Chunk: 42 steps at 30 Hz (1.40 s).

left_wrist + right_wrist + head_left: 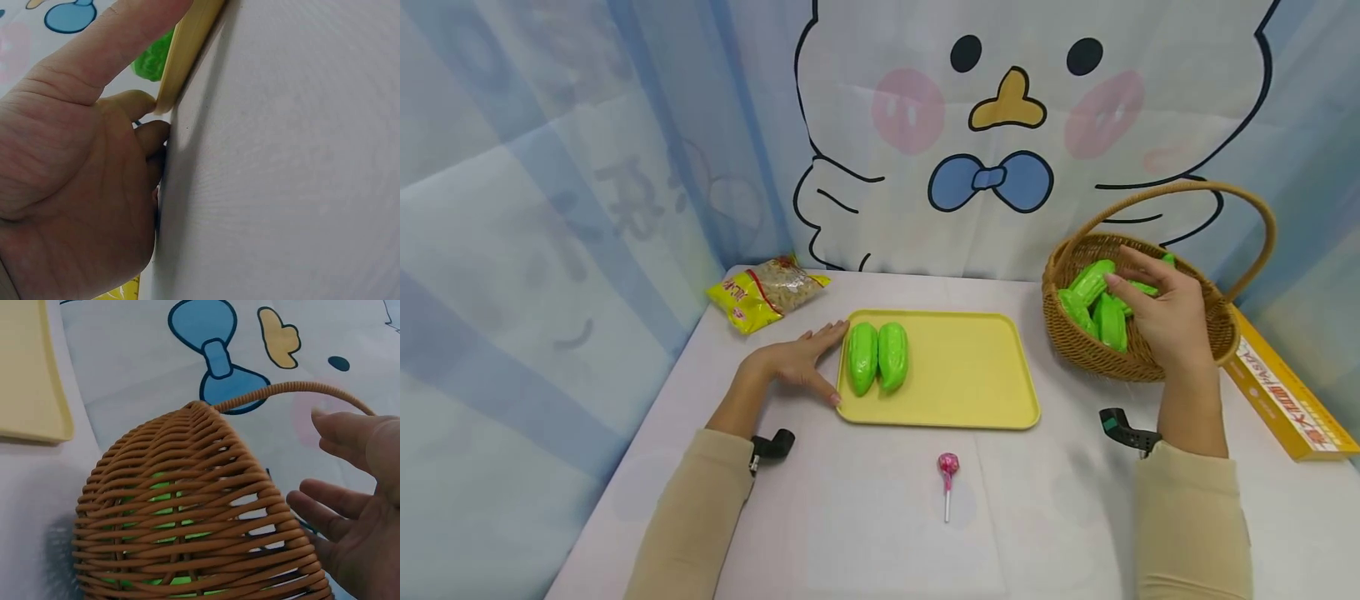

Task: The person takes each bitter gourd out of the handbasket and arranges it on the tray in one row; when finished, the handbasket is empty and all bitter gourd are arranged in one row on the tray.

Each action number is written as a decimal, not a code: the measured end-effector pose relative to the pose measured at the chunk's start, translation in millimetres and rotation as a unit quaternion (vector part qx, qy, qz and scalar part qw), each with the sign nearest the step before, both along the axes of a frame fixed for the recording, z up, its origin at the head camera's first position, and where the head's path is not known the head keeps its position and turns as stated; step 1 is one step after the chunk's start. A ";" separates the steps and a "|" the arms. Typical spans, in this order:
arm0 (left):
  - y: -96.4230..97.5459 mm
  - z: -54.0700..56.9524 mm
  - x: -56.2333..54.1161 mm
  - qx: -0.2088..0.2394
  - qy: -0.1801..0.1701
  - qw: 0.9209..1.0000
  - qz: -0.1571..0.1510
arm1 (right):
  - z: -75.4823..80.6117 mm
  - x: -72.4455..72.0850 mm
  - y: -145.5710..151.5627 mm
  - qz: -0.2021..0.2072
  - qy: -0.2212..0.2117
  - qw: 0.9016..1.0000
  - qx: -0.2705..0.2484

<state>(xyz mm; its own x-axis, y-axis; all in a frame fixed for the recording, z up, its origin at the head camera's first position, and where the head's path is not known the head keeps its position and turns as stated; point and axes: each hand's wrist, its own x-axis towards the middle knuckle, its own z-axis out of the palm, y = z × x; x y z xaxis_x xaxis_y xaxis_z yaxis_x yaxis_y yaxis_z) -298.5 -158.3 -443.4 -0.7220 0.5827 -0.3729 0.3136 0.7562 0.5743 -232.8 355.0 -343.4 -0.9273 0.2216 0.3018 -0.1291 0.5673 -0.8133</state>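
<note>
My left hand [799, 360] rests against the left edge of the yellow tray [962, 375], fingers at its far corner and thumb at its near corner. Two glossy green elongated pieces [877, 357] lie side by side at the tray's left end. Over the wicker basket [1075, 357] is my right hand [1168, 308], thumb and fingers apart with nothing between them. Several similar green pieces [1109, 321] lie inside the basket, partly hidden by that hand. From the side, the right wrist view shows the right hand [350, 494] just above the basket's rim.
A pink-wrapped lollipop [948, 475] lies in front of the tray. At the back left is a yellow snack bag [767, 293]. A long orange box [1288, 392] lies right of the basket, whose tall arched handle [1180, 188] stands up. A printed curtain [917, 225] hangs behind the table.
</note>
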 end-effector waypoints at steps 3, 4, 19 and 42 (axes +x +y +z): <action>0.0 -0.9 -0.3 0.002 0.004 1.000 -0.002 | -2.5 -3.9 6.6 -0.001 -0.029 0.999 0.039; 0.0 -1.1 -0.4 0.002 0.004 1.000 -0.002 | -3.0 -5.0 9.1 0.001 -0.040 0.998 0.054; -0.2 -3.3 -1.4 -0.008 0.003 1.000 0.005 | -6.3 -23.6 59.0 0.088 -0.149 0.970 0.170; 0.1 -0.8 1.4 -0.009 0.007 1.000 0.005 | -15.7 -43.9 82.7 0.164 -0.263 0.919 0.243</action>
<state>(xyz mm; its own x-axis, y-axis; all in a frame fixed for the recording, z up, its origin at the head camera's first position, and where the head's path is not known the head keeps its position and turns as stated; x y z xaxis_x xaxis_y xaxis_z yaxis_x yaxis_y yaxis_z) -297.0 -158.2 -444.2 -0.7331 0.5686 -0.3732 0.3135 0.7695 0.5564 -276.7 437.7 -359.1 -0.9662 -0.1382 -0.2175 -0.0193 0.8804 -0.4738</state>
